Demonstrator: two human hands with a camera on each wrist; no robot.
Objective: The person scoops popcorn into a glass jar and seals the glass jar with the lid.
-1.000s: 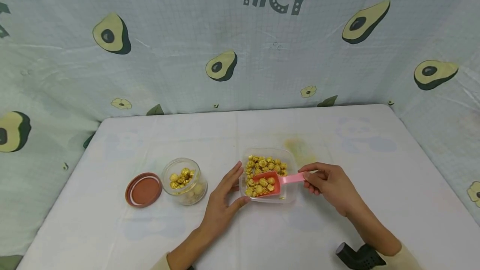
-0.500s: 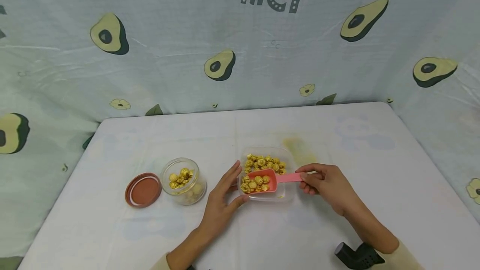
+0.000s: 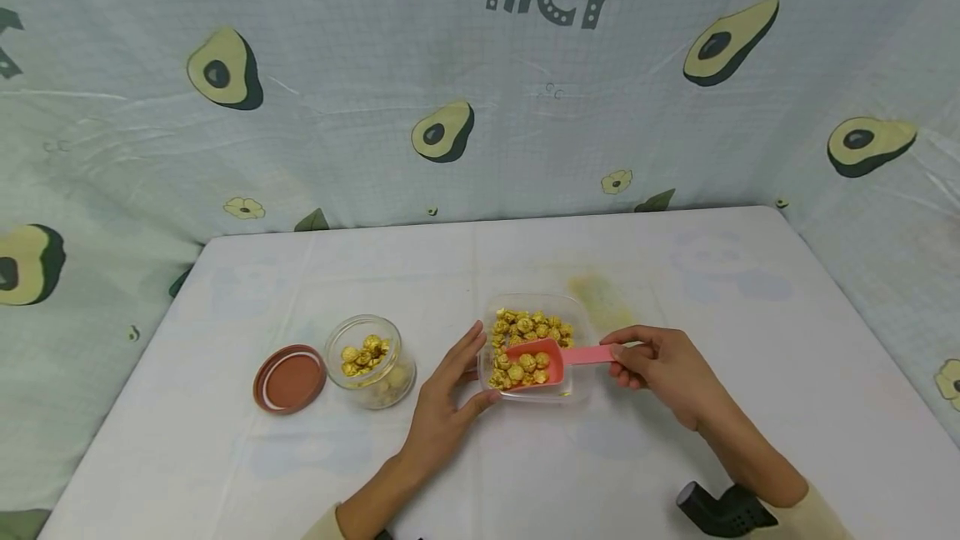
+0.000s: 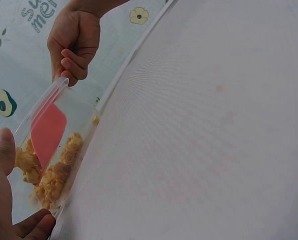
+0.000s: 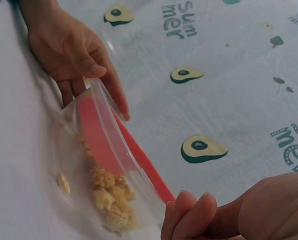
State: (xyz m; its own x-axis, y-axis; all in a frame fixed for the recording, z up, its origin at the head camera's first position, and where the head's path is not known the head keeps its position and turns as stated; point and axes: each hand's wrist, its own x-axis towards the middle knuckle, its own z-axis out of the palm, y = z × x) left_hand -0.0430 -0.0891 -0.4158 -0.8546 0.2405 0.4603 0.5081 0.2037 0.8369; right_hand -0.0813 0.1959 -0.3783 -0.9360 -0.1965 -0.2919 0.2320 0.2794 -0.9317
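Observation:
A clear plastic container (image 3: 581,386) holds golden popcorn (image 3: 525,323) on the table. My left hand (image 3: 442,415) rests against its left side, thumb and fingers spread along the wall. In my right hand (image 3: 667,369) I pinch the handle of a pink scoop (image 3: 557,361) at its end. The scoop's head lies low inside the container, with several popcorn pieces in it. Through the clear wall, the scoop (image 4: 49,130) and popcorn (image 4: 54,182) also show in the left wrist view. The right wrist view shows the popcorn (image 5: 111,195) beneath the tilted scoop (image 5: 101,140).
To the left stands an open glass jar (image 3: 382,386) with some popcorn (image 3: 365,355) inside. Beside it lies a round brown lid (image 3: 291,379). A white cloth (image 3: 300,473) covers the table, and a curtain printed with avocados (image 3: 337,65) hangs behind.
The scoop shifts slightly left, then back right, inside the container, with popcorn staying in it. My left hand and the jar keep their places.

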